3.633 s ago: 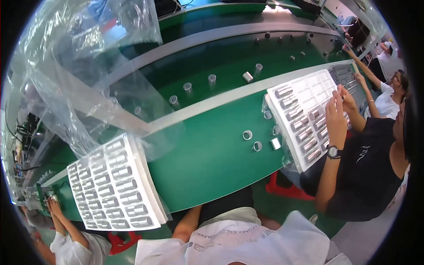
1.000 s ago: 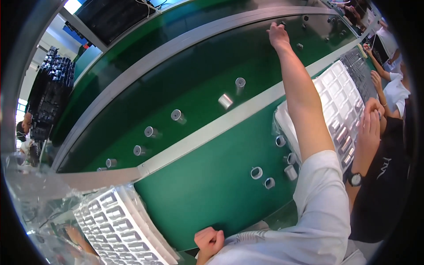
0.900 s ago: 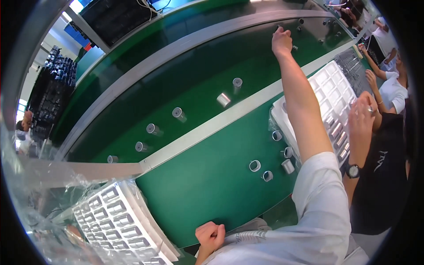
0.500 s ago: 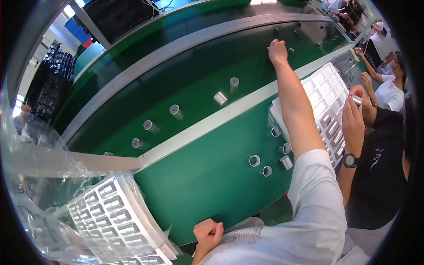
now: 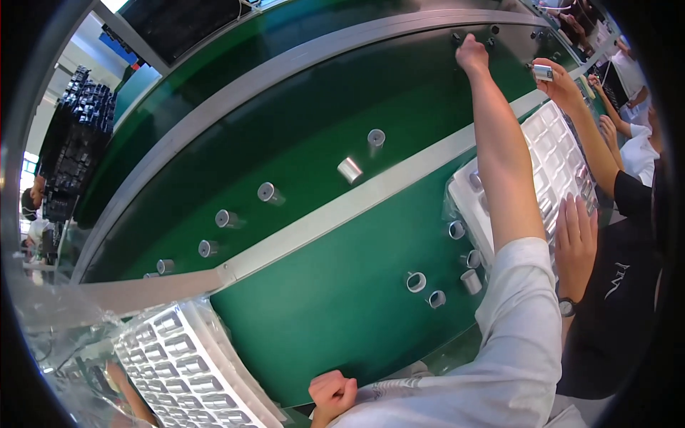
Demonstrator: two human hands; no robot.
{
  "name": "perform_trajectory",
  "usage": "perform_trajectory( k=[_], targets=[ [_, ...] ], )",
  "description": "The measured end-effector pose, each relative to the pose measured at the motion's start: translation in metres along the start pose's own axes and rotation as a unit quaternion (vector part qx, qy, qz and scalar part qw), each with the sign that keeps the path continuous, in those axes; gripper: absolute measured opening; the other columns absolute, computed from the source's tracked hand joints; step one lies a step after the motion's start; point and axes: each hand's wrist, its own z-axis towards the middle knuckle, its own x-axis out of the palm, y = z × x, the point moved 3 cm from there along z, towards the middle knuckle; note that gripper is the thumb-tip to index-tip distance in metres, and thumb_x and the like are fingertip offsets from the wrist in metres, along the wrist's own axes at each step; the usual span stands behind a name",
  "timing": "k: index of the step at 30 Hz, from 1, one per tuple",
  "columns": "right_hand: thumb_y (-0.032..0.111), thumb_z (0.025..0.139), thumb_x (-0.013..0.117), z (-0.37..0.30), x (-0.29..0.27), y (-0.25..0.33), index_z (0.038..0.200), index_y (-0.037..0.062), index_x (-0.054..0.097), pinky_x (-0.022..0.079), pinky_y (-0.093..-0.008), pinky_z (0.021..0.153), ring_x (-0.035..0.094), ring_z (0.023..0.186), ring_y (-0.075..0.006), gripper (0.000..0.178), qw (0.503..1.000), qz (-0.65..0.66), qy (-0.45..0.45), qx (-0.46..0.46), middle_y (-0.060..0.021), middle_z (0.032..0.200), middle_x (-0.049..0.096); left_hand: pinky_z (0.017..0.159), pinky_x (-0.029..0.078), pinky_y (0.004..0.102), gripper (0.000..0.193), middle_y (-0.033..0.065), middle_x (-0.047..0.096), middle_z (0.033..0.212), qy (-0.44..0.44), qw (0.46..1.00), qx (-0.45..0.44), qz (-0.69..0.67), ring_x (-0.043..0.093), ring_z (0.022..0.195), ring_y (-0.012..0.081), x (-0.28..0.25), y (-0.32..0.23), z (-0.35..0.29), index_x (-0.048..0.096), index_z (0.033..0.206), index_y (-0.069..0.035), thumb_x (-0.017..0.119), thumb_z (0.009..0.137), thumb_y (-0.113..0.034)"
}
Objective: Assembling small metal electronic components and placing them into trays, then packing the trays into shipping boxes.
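Observation:
My right hand [image 5: 472,55] reaches far out over the dark green belt [image 5: 307,128], its fingers curled together. Whatever it may be gripping is hidden. Small dark parts [image 5: 491,43] lie on the belt close beside that hand. Low in the view, my left hand [image 5: 333,391] is a loose fist at the near edge of the green work surface [image 5: 321,307], with nothing seen in it. Several open metal sleeves [image 5: 416,282] stand or lie on this surface, left of my right sleeve. Behind my right forearm is a white tray [image 5: 464,207] with square pockets, partly hidden.
Metal cylinders [image 5: 349,170] are spaced along the belt. A metal rail [image 5: 342,214] divides belt from work surface. At lower left stands a stack of white trays [image 5: 214,357] holding cylinders, with clear plastic film. On the right, a co-worker's raised hand [image 5: 564,89] holds a metal cylinder [image 5: 542,73].
My right hand has moved farther out and to the right. The co-worker's hand has carried a cylinder from above the tray to the belt side. Cylinders on the belt appear farther left.

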Motion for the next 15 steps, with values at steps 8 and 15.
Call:
perform_trajectory(
  k=[8, 15],
  targets=[
    [0.026, 0.089, 0.059, 0.084, -0.008, -0.006, 0.118, 0.0073, 0.060, 0.049, -0.0456, 0.097, 0.060, 0.113, -0.0370, 0.034, 0.997, -0.073, -0.024, -0.022, -0.0221, 0.121, 0.062, 0.044, 0.027, 0.0377, 0.034, 0.0089, 0.039, 0.052, 0.003, 0.993, -0.116, 0.034, 0.038, 0.044, 0.0240, 0.007, -0.034, 0.007, 0.043, 0.057, -0.002, 0.066, 0.082, -0.005],
    [0.026, 0.088, 0.065, 0.071, 0.021, 0.013, 0.117, 0.0086, 0.062, 0.051, -0.0448, 0.091, 0.063, 0.108, -0.0372, 0.034, 0.996, -0.062, 0.053, -0.038, -0.0222, 0.116, 0.064, 0.044, 0.027, 0.0379, 0.035, 0.0092, 0.040, 0.052, -0.108, 0.991, -0.067, 0.048, 0.038, 0.044, 0.0239, 0.008, -0.032, 0.000, 0.045, 0.057, -0.003, 0.064, 0.087, -0.008]
  ],
)
